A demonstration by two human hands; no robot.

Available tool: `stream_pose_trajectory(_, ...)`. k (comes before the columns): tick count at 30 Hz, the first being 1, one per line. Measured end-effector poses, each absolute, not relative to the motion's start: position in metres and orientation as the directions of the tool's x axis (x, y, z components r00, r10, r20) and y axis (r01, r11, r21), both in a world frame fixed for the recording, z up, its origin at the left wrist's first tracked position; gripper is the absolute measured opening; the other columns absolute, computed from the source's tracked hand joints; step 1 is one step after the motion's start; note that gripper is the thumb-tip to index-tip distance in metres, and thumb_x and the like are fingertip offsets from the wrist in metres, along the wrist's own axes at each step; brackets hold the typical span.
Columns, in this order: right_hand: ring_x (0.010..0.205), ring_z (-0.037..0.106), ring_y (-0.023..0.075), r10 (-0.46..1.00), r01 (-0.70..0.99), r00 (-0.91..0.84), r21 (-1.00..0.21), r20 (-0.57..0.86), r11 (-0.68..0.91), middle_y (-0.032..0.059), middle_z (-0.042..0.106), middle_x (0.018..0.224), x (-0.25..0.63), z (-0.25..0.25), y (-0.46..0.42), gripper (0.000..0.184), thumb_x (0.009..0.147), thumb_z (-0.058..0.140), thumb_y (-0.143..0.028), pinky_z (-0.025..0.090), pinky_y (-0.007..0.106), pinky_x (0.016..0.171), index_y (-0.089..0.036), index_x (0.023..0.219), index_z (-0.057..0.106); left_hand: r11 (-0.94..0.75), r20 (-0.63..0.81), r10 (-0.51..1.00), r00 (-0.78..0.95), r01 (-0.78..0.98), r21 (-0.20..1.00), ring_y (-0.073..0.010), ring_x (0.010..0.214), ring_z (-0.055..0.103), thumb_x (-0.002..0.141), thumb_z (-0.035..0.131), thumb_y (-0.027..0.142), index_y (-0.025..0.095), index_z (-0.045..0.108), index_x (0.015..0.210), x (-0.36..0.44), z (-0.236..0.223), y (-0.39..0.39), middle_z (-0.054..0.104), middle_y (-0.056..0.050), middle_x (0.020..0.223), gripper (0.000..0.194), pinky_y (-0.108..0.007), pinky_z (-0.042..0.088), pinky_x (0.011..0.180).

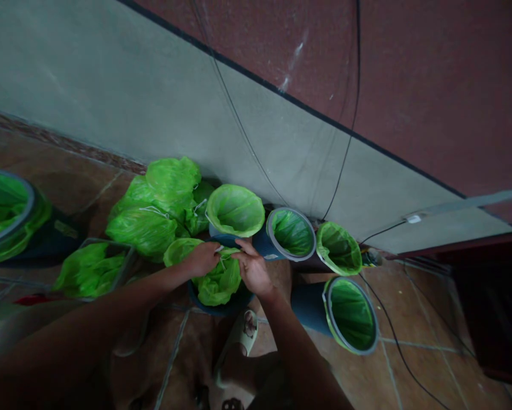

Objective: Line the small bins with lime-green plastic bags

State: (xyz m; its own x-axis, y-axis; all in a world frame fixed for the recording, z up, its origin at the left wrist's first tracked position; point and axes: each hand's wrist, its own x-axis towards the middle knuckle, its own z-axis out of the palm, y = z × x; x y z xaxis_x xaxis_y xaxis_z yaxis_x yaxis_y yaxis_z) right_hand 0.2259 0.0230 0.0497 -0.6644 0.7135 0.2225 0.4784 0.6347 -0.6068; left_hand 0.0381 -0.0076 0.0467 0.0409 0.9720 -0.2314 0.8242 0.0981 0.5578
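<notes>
Both hands are at a green plastic bag [217,285] that sits bunched in a dark blue bin [221,310] in front of me. My left hand [203,259] is closed on the bag's gathered top, where a bit of white drawstring shows. From the other side my right hand [254,270] pinches the same top edge with thumb and fingers. Just behind the hands stands a bin lined with a pale green bag [235,210]. Parts of the fingertips and the bag's mouth are hard to make out in the dim light.
Tied green bags [153,205] are heaped against the wall at left. A grey-rimmed bin [290,233], a green-lined bin [339,249] and a tilted bin [353,315] stand to the right. A large bin [29,210] and a box of green bags [123,267] lie left. A cable [394,336] crosses the floor.
</notes>
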Motion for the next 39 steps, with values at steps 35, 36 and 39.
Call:
stream_pose_trajectory(35,0.090,0.064,0.0182,0.886,0.562,-0.454,-0.740,0.097,0.369,0.0058,0.069,0.095,0.197,0.065,0.024,0.017,0.087,0.055,-0.030,0.048,0.031,0.086,-0.020,0.092,0.068,0.179,-0.160,0.981,-0.114,0.853,0.489,-0.0201,0.075,0.067,0.089,0.039,0.023,0.016,0.051,0.106,0.045,0.059,-0.013,0.069,-0.007,0.081,0.022,-0.027,0.040,0.064)
stream_pose_trajectory(36,0.090,0.064,0.0183,0.887,0.589,-0.454,-0.718,0.084,0.370,0.0057,0.070,0.094,0.197,0.064,0.024,0.016,0.087,0.055,-0.027,0.048,0.031,0.086,-0.020,0.090,0.068,0.171,-0.154,0.982,-0.109,0.857,0.486,-0.0204,0.075,0.067,0.089,0.039,0.023,0.016,0.052,0.107,0.046,0.058,-0.014,0.069,-0.007,0.081,0.023,-0.028,0.040,0.064)
stream_pose_trajectory(39,0.087,0.064,0.0180,0.888,0.625,-0.456,-0.688,0.062,0.369,0.0043,0.070,0.091,0.198,0.060,0.025,0.014,0.085,0.055,-0.022,0.048,0.030,0.085,-0.022,0.087,0.069,0.158,-0.145,0.984,-0.099,0.859,0.488,-0.0206,0.075,0.067,0.089,0.039,0.023,0.015,0.052,0.108,0.047,0.057,-0.015,0.069,-0.008,0.081,0.024,-0.028,0.040,0.064)
